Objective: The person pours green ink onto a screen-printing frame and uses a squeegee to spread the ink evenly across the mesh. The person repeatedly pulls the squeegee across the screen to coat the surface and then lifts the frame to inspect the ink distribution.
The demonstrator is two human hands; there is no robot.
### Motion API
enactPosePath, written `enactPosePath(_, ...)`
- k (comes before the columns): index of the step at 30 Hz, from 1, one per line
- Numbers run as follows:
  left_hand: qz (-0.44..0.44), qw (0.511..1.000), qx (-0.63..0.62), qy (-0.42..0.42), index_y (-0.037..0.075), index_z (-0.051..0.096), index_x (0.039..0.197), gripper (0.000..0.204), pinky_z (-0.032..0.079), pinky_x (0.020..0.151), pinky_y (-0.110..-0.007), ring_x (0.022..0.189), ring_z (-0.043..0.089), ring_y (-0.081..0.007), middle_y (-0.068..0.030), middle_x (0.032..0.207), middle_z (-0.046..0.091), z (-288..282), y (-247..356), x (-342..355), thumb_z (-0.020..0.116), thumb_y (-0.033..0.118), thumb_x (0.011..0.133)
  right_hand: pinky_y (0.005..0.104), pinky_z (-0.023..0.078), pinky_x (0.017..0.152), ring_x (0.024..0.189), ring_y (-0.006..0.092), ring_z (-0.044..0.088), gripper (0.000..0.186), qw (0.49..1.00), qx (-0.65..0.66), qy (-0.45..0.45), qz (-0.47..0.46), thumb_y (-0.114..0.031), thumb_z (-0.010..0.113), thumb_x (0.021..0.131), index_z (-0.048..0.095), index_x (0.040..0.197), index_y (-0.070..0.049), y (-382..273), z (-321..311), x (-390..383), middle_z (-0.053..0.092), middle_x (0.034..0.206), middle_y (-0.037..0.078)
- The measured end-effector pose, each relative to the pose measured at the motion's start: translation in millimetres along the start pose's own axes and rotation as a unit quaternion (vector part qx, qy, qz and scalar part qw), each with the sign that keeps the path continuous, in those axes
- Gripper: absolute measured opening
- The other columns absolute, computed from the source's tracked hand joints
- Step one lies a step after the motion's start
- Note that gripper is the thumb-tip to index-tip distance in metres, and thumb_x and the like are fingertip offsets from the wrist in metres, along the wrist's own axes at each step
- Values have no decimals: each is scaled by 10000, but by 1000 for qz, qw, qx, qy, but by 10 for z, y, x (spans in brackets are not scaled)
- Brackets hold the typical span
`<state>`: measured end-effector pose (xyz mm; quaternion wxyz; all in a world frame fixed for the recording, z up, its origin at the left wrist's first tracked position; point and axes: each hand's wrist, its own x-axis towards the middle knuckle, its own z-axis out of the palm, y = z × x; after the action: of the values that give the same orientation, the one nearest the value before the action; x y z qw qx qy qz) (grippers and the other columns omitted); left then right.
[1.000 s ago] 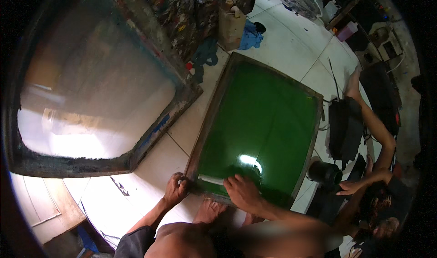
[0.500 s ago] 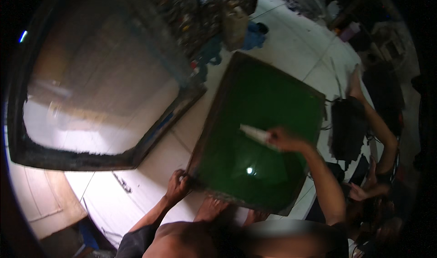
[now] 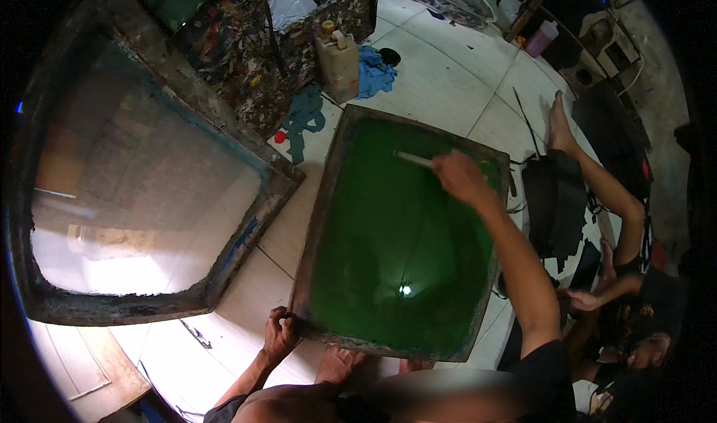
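Note:
A wood-edged screen frame [image 3: 310, 232] with a green-coated mesh [image 3: 381, 229] stands tilted in front of me, a bright light glinting off its lower part. My left hand [image 3: 279, 333] grips the frame's near left corner. Over the upper part of the mesh, my right hand [image 3: 459, 176] is closed around a thin, flat, pale strip-like tool [image 3: 412, 159] that points left. Whether the tool touches the mesh I cannot tell. My bare feet [image 3: 342, 363] are just below the frame's near edge.
A second, larger frame [image 3: 127, 303] with a see-through mesh stands at left. Beyond lie a stained jug [image 3: 338, 68], a blue cloth [image 3: 376, 76] and a green rag [image 3: 304, 117] on the tiled floor [image 3: 441, 64]. At right are a black bag-like object [image 3: 553, 203] and another person's leg [image 3: 609, 188].
My right hand has moved up the mesh, away from me, with the pale tool. The view has shifted and sharpened. My left hand keeps its grip on the corner.

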<state>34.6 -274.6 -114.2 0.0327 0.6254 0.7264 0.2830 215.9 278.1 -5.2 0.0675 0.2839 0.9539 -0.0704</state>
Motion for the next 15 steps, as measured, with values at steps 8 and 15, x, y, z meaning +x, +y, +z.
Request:
enactPosePath(8, -19, 1000, 11, -22, 55, 501, 1020, 461, 443, 782, -518, 977, 523, -387, -174, 975, 559, 22, 5, 22, 771, 0, 651, 437, 504, 810, 960, 307, 610, 182, 995, 62, -33, -74, -112, 565, 851, 689, 974, -60, -1346, 350, -1795, 662, 955, 85)
enactPosePath(15, -14, 999, 5, -33, 41, 550, 1000, 297, 449, 852, -524, 1018, 514, -402, -190, 1043, 541, -19, -9, 88, 675, -14, 738, 416, 498, 787, 937, 295, 614, 218, 957, 159, -201, -138, -183, 594, 858, 633, 1033, -60, -2014, 286, -2812, 635, 941, 99)
